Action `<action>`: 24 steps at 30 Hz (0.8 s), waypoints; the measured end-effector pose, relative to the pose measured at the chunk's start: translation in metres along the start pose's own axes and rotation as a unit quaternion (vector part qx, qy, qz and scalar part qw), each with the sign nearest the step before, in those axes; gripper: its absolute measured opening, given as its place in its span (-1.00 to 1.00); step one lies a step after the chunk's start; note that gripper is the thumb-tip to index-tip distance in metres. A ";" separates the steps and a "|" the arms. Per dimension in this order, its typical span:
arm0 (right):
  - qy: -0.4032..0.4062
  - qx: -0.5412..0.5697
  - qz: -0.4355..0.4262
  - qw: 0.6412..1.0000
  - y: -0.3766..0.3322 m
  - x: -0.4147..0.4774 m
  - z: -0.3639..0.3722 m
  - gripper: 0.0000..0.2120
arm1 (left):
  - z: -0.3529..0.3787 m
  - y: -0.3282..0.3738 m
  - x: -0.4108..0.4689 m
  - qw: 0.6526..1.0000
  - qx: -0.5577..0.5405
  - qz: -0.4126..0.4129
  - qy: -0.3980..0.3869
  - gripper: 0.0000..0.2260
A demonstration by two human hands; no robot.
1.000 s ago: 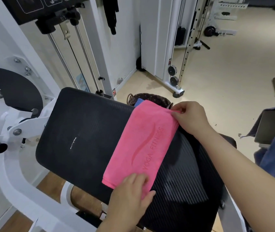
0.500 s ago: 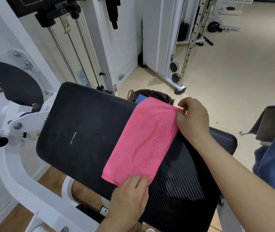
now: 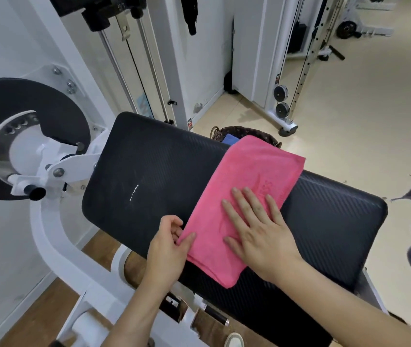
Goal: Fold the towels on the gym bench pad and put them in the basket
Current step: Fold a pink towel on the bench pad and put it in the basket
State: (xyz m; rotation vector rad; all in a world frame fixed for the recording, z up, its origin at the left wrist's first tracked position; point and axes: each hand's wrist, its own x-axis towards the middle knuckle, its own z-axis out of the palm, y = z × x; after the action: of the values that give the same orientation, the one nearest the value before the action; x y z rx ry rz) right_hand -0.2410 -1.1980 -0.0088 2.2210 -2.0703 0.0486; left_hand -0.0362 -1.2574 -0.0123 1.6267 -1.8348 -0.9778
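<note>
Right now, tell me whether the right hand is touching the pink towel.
Touching. The head view shows the right hand lying flat on the pink towel.

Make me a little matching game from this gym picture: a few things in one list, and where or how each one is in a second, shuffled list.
Things:
1. pink towel
2. left hand
3. right hand
4. wicker basket

Places or states:
A. behind the pad's far edge, partly hidden, with a blue cloth inside
B. lying flat on top of the towel
C. folded, lying across the black bench pad
D. pinching the towel's near left edge

Pairs: 1-C, 2-D, 3-B, 4-A
</note>
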 end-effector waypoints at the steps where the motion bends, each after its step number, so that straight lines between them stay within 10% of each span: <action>1: 0.002 -0.001 -0.001 1.000 0.000 0.000 0.001 -0.35 | -0.002 -0.001 0.001 1.000 -0.010 -0.015 -0.020 -0.80; 7: 0.082 0.028 -0.031 0.996 -0.031 -0.012 -0.011 -0.45 | -0.020 -0.008 0.004 0.996 0.001 -0.027 -0.087 -0.89; 16: 0.004 0.075 0.065 0.995 -0.083 -0.030 0.010 -0.26 | -0.028 0.003 -0.016 0.923 -0.335 -0.115 -0.149 -0.75; 21: 0.093 0.107 0.058 0.988 -0.082 -0.030 0.009 -0.58 | -0.039 -0.003 -0.018 0.937 -0.283 -0.038 -0.202 -0.70; 24: 0.106 0.120 0.052 0.986 -0.079 -0.031 0.005 -0.67 | -0.046 -0.014 -0.021 0.972 -0.074 0.098 -0.201 -0.56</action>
State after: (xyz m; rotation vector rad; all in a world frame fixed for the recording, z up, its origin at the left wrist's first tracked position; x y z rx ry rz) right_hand -0.1650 -1.1626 -0.0213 2.1174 -2.1552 0.5461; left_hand 0.0113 -1.2454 0.0070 1.1943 -2.0746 -1.3918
